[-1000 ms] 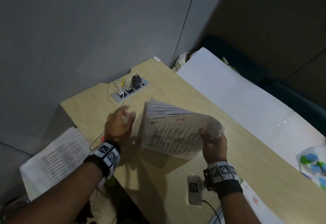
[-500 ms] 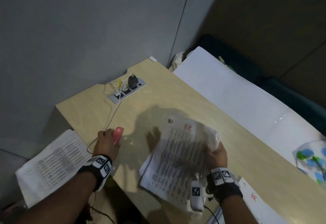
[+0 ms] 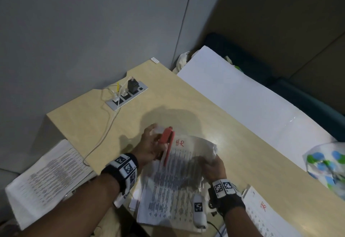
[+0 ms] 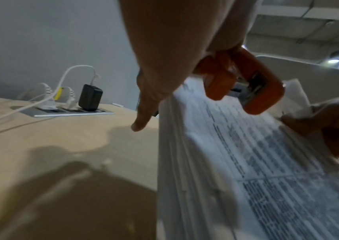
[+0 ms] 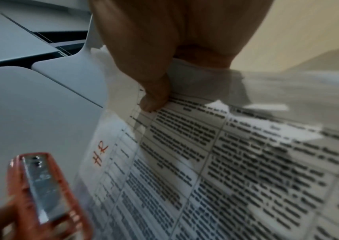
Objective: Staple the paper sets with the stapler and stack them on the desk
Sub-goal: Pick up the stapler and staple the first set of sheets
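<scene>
A set of printed pages [image 3: 173, 177] marked "HR" in red hangs above the wooden desk [image 3: 93, 124], held up at its top right corner by my right hand [image 3: 212, 166], thumb on the printed face [image 5: 154, 100]. My left hand [image 3: 149, 149] grips a red stapler [image 3: 168, 143] at the set's top left corner, close to the "HR" mark. In the left wrist view the stapler [image 4: 244, 82] has its mouth over the pages' upper edge [image 4: 205, 129]. The right wrist view shows the stapler's metal underside [image 5: 41, 186] beside the pages [image 5: 226, 162].
A power strip [image 3: 127, 95] with plugs and a white cable [image 3: 104, 134] sits at the desk's far left. Printed sheets [image 3: 48, 179] lie left of the desk, another "HR" sheet [image 3: 261, 212] at lower right. A white board [image 3: 252, 106] borders the right side, with a dotted bag [image 3: 328, 164] on it.
My left hand picked the red stapler off the desk's left side and carried it right to the paper set's top left corner. The right hand lowered the set slightly and keeps holding it.
</scene>
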`<act>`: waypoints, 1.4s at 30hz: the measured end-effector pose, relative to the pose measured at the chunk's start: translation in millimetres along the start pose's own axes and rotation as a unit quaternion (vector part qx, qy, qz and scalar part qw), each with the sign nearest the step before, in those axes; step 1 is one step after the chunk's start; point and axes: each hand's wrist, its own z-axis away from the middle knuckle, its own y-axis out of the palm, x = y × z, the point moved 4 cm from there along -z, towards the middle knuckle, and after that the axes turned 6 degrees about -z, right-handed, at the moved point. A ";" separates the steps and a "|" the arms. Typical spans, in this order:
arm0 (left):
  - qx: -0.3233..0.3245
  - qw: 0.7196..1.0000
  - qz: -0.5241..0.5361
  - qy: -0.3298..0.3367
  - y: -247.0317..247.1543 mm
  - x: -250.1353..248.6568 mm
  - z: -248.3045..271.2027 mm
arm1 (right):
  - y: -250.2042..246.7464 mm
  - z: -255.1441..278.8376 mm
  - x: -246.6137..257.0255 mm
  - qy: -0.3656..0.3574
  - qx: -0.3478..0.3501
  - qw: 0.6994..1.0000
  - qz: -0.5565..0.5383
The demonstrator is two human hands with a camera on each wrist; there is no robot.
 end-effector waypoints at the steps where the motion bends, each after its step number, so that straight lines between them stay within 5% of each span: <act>1: 0.002 1.000 0.019 -0.002 2.8 0.9 -3.0 | 1.1 0.7 2.0 -0.003 0.007 1.000 -0.006; 7: -0.047 0.998 0.047 -0.002 0.6 27.1 -3.2 | -6.2 8.0 -3.1 0.019 -0.022 0.996 -0.089; 13: -0.010 0.998 -0.006 -0.065 11.5 51.3 -1.9 | 7.4 6.0 -22.4 0.073 -0.061 0.985 -0.142; 18: -0.041 0.998 -0.033 -0.018 13.6 36.5 -3.5 | 9.2 5.0 -4.0 0.011 -0.017 0.992 -0.127; 27: -0.125 0.976 -0.170 0.057 25.3 20.9 -2.4 | 13.4 -1.6 14.6 0.018 -0.001 0.991 -0.135; 30: -0.117 0.980 -0.149 0.054 27.1 25.5 3.2 | 4.6 0.5 12.1 0.007 -0.079 0.988 -0.133; 33: -0.123 0.980 -0.138 0.069 27.3 23.6 5.3 | -9.8 14.7 25.3 -0.106 -0.196 0.973 -0.058; 38: -0.156 0.962 -0.189 0.116 35.2 6.7 9.1 | 40.0 43.9 53.2 -0.133 0.144 0.978 -0.078; 42: -0.164 0.926 -0.294 0.170 46.3 -5.1 12.3 | 56.4 44.8 64.4 -0.073 0.092 0.983 -0.139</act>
